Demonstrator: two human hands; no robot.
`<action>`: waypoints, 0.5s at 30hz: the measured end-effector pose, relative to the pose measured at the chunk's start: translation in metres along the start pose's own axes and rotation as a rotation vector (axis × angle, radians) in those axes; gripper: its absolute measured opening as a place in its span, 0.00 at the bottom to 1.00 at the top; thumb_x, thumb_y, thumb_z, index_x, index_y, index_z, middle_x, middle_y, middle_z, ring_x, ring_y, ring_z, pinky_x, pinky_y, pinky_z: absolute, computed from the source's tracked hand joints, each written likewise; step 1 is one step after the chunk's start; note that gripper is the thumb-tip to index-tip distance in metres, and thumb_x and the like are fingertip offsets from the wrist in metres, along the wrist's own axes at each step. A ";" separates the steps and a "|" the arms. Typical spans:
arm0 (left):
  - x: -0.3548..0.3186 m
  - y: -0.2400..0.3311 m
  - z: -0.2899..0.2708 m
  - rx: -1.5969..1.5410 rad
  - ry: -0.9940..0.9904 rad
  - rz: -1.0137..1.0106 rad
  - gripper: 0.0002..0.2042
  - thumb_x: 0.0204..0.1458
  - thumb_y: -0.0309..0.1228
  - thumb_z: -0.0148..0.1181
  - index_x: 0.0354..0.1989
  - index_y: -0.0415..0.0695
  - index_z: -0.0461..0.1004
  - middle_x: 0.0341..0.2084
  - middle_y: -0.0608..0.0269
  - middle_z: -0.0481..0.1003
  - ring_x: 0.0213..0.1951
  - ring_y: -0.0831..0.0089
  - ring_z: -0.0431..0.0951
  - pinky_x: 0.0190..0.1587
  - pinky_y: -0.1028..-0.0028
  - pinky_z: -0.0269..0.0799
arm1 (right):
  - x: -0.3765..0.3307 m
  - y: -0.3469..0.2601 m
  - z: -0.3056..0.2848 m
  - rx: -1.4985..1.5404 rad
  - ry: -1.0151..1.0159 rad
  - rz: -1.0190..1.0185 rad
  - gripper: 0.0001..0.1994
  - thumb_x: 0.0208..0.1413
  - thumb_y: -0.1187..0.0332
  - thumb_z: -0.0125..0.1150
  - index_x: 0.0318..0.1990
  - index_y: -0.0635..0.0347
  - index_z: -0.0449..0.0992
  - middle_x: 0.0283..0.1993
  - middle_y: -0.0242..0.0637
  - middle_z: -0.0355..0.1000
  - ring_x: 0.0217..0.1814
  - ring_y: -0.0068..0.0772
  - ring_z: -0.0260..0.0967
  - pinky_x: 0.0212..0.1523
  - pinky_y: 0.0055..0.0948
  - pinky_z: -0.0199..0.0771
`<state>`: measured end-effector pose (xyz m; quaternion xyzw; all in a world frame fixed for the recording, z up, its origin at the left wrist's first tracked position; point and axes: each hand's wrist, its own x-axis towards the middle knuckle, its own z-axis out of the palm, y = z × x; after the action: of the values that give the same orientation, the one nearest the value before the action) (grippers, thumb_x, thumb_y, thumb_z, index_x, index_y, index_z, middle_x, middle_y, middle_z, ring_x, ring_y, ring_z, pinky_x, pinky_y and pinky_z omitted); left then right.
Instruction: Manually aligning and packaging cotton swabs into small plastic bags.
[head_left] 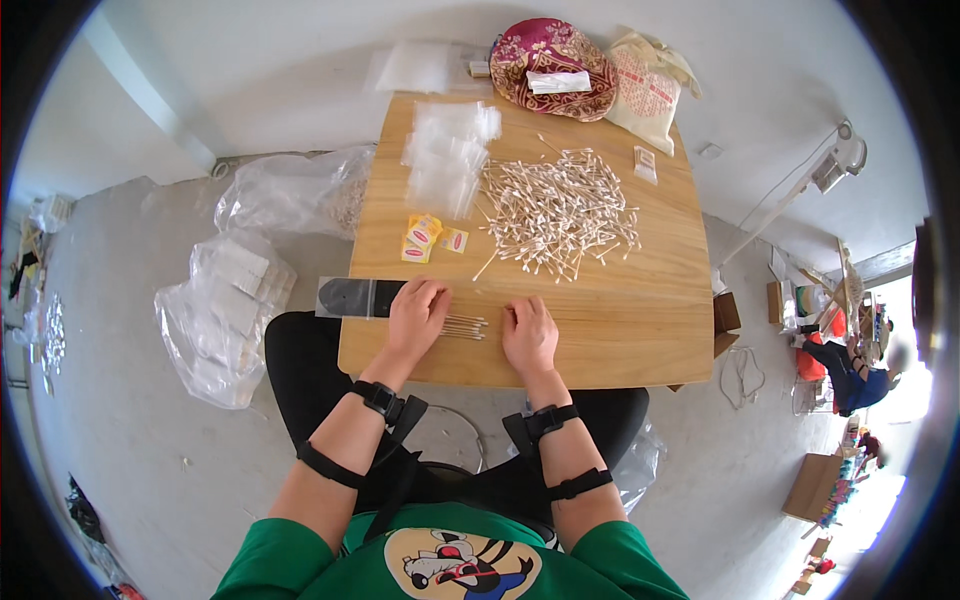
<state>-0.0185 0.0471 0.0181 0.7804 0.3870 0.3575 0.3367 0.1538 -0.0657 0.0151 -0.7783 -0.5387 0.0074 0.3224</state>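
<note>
**Swab bundling: early stage, one small bunch gathered**

While the big heap of cotton swabs lies loose at the middle of the counter, only one small bunch of swabs sits at the near edge, between both hands. Judged from this, most sorting remains. Clear bags are stacked to the far left of the heap, yellow packets just nearer. Left hand: grip flat and spread, fingertips touching the bunch's left end. Right hand: grip loosely curled, palm down, holding nothing, just right of the bunch.
</note>
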 end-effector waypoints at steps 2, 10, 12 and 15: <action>0.012 0.007 0.008 0.013 -0.076 -0.079 0.06 0.52 0.30 0.65 0.35 0.42 0.77 0.35 0.55 0.77 0.41 0.54 0.77 0.44 0.61 0.73 | 0.000 -0.004 -0.001 0.052 -0.058 -0.032 0.05 0.53 0.69 0.63 0.35 0.57 0.76 0.37 0.41 0.72 0.38 0.48 0.72 0.36 0.43 0.74; 0.041 0.007 0.038 0.250 -0.126 0.023 0.07 0.50 0.30 0.66 0.34 0.42 0.76 0.35 0.56 0.75 0.41 0.54 0.77 0.42 0.61 0.74 | 0.010 0.002 0.008 0.076 0.140 0.153 0.13 0.54 0.68 0.65 0.45 0.57 0.73 0.41 0.44 0.72 0.40 0.51 0.73 0.36 0.44 0.74; 0.039 0.003 0.034 0.202 -0.143 -0.040 0.05 0.47 0.28 0.65 0.30 0.43 0.75 0.34 0.56 0.74 0.42 0.55 0.76 0.44 0.60 0.73 | 0.026 0.000 0.006 0.101 0.165 0.163 0.13 0.56 0.68 0.63 0.47 0.58 0.70 0.42 0.47 0.71 0.40 0.53 0.72 0.36 0.45 0.74; 0.027 0.003 0.020 0.237 -0.185 -0.024 0.04 0.47 0.26 0.65 0.28 0.42 0.76 0.34 0.56 0.74 0.42 0.55 0.76 0.44 0.60 0.73 | 0.040 0.006 0.009 0.048 0.228 0.068 0.12 0.57 0.68 0.62 0.46 0.57 0.71 0.42 0.45 0.72 0.39 0.51 0.73 0.36 0.45 0.74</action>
<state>0.0105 0.0632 0.0181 0.8396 0.4033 0.2318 0.2806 0.1726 -0.0285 0.0184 -0.7840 -0.4716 -0.0575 0.3995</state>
